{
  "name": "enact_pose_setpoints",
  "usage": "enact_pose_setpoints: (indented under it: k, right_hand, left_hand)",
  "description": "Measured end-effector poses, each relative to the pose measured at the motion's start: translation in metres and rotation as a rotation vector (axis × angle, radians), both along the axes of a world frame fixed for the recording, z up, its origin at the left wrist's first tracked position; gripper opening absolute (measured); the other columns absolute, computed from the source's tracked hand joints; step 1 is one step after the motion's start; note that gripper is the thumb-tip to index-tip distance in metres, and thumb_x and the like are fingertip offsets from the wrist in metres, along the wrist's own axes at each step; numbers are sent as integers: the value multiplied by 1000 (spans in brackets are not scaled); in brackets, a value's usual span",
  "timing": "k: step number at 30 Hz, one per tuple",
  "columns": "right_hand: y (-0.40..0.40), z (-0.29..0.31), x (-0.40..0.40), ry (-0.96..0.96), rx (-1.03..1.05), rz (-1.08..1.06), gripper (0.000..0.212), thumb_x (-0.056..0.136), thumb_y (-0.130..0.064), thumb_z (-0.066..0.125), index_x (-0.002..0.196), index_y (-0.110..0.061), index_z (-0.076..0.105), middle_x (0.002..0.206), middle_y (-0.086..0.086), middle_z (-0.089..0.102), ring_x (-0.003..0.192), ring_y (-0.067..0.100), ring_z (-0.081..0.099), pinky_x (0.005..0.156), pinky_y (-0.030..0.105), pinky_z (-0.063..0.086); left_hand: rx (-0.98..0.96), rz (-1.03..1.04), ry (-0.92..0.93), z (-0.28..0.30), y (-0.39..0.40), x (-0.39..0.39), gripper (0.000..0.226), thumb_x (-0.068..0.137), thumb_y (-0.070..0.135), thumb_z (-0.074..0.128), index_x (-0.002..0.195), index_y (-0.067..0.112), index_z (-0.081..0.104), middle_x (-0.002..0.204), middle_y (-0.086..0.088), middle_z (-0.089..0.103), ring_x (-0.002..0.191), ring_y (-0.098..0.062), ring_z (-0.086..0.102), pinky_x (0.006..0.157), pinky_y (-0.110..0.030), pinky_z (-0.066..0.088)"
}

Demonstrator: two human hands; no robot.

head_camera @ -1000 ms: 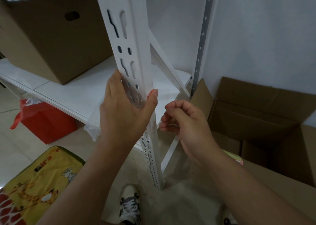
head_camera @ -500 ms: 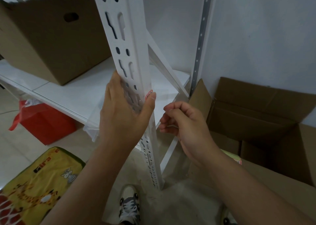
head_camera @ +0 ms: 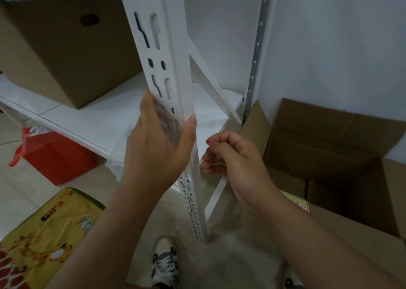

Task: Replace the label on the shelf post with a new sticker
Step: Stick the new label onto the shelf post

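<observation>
Looks like you're at the sticking-on step: your left hand [head_camera: 158,148] wraps the white shelf post [head_camera: 175,73], thumb pressing a red-edged sticker [head_camera: 192,115] on its right face; your right hand [head_camera: 232,156] pinches a thin white strip [head_camera: 216,163], likely backing. Next, smooth it flat. White shelf [head_camera: 92,121], cardboard boxes [head_camera: 55,53], tiled floor [head_camera: 13,192].

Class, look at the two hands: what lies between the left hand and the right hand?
In the head view, the lower part of the white shelf post stands between the left hand, which wraps it, and the curled right hand, which sits just beside it.
</observation>
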State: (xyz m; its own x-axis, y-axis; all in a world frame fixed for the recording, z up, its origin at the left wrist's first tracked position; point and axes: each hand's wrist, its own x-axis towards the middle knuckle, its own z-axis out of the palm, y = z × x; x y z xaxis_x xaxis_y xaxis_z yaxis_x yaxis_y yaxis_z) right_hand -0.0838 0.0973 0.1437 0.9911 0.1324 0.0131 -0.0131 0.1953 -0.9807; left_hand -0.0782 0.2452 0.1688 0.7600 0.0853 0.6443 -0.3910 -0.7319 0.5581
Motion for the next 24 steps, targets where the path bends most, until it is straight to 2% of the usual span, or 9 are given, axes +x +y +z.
enact_pose_setpoints:
  k: [3, 6, 8, 11, 14, 17, 19, 22, 24]
  right_hand:
    - [0, 0, -1, -2, 0, 1, 12, 94, -9, 53, 94, -4, 64, 72, 10, 64, 67, 20, 63, 64, 29, 55]
    - [-3, 1, -1, 6, 0, -1, 12, 94, -9, 53, 94, -4, 63, 71, 8, 64, 67, 20, 62, 64, 29, 55]
    - [-4, 1, -2, 4, -4, -5, 12, 94, -10, 53, 93, -4, 64, 70, 6, 64, 66, 19, 62, 64, 28, 55]
    - [-4, 3, -4, -6, -28, 1, 13, 94, -10, 52, 92, -6, 64, 69, 6, 64, 66, 19, 63, 65, 29, 56]
    - [-4, 4, -6, -15, -52, 2, 13, 95, -10, 52, 90, -9, 64, 69, 5, 64, 65, 19, 63, 66, 31, 55]
    - [-5, 4, -6, -10, -56, 7, 13, 95, -9, 52, 90, -8, 64, 69, 5, 65, 65, 19, 63, 65, 30, 55]
    - [-5, 4, -7, -8, -66, 11, 13, 95, -9, 52, 90, -8, 64, 70, 5, 65, 65, 19, 63, 64, 30, 55]
    - [-5, 3, -6, -12, -84, 11, 13, 95, -10, 52, 91, -7, 64, 71, 6, 65, 65, 18, 64, 65, 30, 56]
    - [-5, 3, -5, -13, -99, 5, 13, 95, -11, 52, 92, -8, 64, 72, 6, 66, 66, 19, 64, 66, 30, 57]
  left_hand:
    - [1, -26, 1, 1, 2, 0, 59, 89, 48, 63, 131, 14, 38, 101, 19, 54, 76, 12, 55, 65, -20, 56]
    - [-11, -42, 2, 3, 4, -2, 64, 87, 49, 63, 134, 14, 38, 113, 17, 54, 87, 4, 58, 66, -6, 51]
    - [-69, -84, 36, 3, 5, -2, 70, 83, 52, 63, 137, 18, 34, 118, 19, 54, 94, 3, 60, 67, -3, 50]
    - [-103, -88, 64, 2, 4, -1, 79, 76, 56, 67, 138, 24, 29, 111, 38, 43, 94, 20, 53, 69, -2, 47]
    - [-125, -11, 56, 0, -3, 3, 83, 74, 56, 72, 136, 19, 31, 114, 20, 51, 97, 0, 60, 76, -17, 53]
    - [-143, 53, 33, 3, -9, 3, 75, 76, 52, 74, 128, 13, 35, 107, 5, 57, 91, -17, 64, 74, -28, 54]
    - [-147, 96, 48, 4, -13, 3, 69, 79, 48, 72, 123, 12, 34, 101, 2, 57, 82, -18, 62, 66, -26, 51]
    - [-105, 192, 64, 6, -19, 4, 64, 80, 45, 70, 120, 10, 34, 89, 3, 49, 65, -11, 51, 55, -15, 35]
    - [-95, 231, 59, 7, -22, 5, 65, 79, 45, 69, 119, 9, 34, 87, 2, 47, 64, -14, 49, 53, -15, 32]
